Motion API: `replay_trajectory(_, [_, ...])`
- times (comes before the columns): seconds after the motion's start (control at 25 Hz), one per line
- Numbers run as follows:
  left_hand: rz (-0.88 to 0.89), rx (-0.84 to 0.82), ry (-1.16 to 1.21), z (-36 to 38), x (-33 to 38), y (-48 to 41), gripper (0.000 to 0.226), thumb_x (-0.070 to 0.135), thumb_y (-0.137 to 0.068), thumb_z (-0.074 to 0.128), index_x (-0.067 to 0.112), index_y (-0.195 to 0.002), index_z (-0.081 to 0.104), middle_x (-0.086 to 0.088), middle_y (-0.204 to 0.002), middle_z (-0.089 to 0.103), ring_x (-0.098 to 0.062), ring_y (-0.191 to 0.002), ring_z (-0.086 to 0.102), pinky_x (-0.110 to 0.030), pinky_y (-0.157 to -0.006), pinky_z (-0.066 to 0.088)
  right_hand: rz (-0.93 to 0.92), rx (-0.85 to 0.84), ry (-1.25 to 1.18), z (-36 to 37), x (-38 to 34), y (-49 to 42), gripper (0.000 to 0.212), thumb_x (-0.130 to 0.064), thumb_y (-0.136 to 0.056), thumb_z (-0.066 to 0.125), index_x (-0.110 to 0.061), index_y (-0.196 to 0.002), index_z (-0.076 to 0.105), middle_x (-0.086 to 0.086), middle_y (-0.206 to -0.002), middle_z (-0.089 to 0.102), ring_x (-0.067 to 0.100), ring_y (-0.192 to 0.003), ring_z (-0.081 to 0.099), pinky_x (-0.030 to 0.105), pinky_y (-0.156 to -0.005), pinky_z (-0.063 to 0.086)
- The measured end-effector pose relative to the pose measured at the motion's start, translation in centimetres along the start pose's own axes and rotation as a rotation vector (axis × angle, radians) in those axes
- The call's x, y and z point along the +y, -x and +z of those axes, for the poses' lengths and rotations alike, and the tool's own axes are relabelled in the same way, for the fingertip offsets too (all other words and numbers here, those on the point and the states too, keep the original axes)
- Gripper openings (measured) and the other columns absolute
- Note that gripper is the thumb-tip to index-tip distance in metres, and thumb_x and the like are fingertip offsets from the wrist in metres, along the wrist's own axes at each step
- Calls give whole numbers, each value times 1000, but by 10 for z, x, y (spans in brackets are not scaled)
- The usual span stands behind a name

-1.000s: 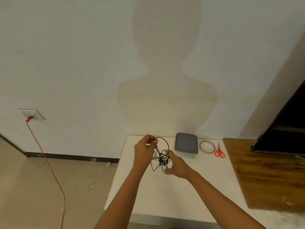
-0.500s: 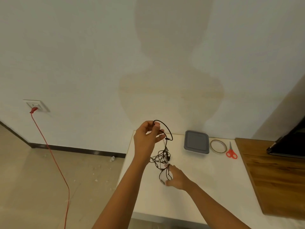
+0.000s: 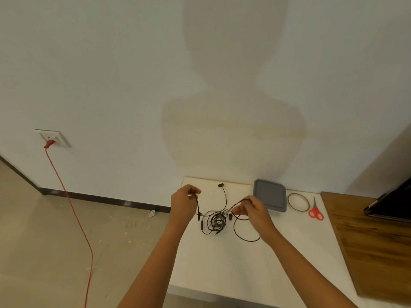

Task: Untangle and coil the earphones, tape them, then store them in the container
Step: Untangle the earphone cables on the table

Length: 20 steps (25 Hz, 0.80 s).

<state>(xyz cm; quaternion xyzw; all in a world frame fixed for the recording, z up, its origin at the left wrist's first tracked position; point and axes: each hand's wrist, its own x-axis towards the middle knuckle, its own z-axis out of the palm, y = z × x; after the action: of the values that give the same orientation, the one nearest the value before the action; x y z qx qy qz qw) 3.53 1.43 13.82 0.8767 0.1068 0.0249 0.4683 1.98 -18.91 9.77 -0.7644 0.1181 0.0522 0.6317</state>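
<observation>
Two hands are at the earphones [image 3: 216,221], which hang in a knotted clump between the wrists, on or just above the white table [image 3: 222,274]; I cannot tell which. The left hand [image 3: 184,201] pinches one strand near its top. The right hand [image 3: 252,210] pinches another loop, its fingers curled round the wire. One earbud [image 3: 220,185] lies free toward the wall. To my eye the untangling goes best by easing the strands apart gently and feeding a free end back through the knot, since tugging would only tighten it. The grey container [image 3: 270,197], lid on, the tape roll [image 3: 298,202] and red scissors [image 3: 315,211] wait to the right. No brand or writing can be read anywhere.
</observation>
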Motion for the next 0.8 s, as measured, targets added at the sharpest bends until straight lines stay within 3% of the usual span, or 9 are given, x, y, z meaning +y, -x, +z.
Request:
replay_trajectory(0.16, [-44,-237,-275,13,-13,16,46,-16,-81,41,10,-111,64,-9,-113,60,-16,-93,56,-17,-66,39,16,-71,-210,-11,-65,9,25,-8,-100,34,-12,-84,53,9,-66,72,24,-66,69,34,-72,55])
replay_trajectory(0.28, [63,-405,-239,20,-5,29,66,-12,-81,43,20,-139,41,-9,-137,49,-21,-127,46,-21,-89,37,-40,-109,-232,-18,-103,22,24,-9,-101,32,-11,-88,53,12,-69,69,24,-64,67,28,-66,56])
replay_trajectory(0.32, [123,-474,-188,22,2,33,66,-4,-83,49,24,-142,37,-6,-140,48,-20,-130,43,-21,-93,34,-60,-125,-239,-20,-112,27,25,-10,-101,31,-10,-89,53,13,-70,69,25,-63,67,28,-64,56])
replay_trajectory(0.44, [181,-567,-42,27,26,39,43,26,-85,65,33,-125,54,6,-122,63,-12,-112,57,-21,-90,38,-95,-191,-314,-26,-134,39,26,-15,-102,31,-8,-91,54,17,-73,67,31,-62,65,31,-63,55])
replay_trajectory(0.56, [194,-481,14,30,38,39,5,26,-89,62,26,-92,65,10,-102,71,-4,-97,61,-18,-84,41,-160,-160,-439,-35,-155,48,25,-13,-101,34,-7,-88,55,16,-69,65,30,-57,60,31,-57,53])
replay_trajectory(0.68, [199,-437,-26,28,41,38,12,22,-94,54,19,-91,65,8,-96,67,-7,-96,59,-15,-80,40,-228,-85,-634,-57,-176,51,28,-10,-100,33,-8,-83,56,13,-62,67,26,-53,62,31,-56,55])
replay_trajectory(0.8, [62,-312,163,24,48,43,18,20,-96,47,12,-92,63,4,-88,68,-12,-86,61,-14,-69,42,-261,-40,-713,-82,-183,51,28,-12,-99,35,-8,-84,57,14,-68,70,28,-61,68,33,-66,59])
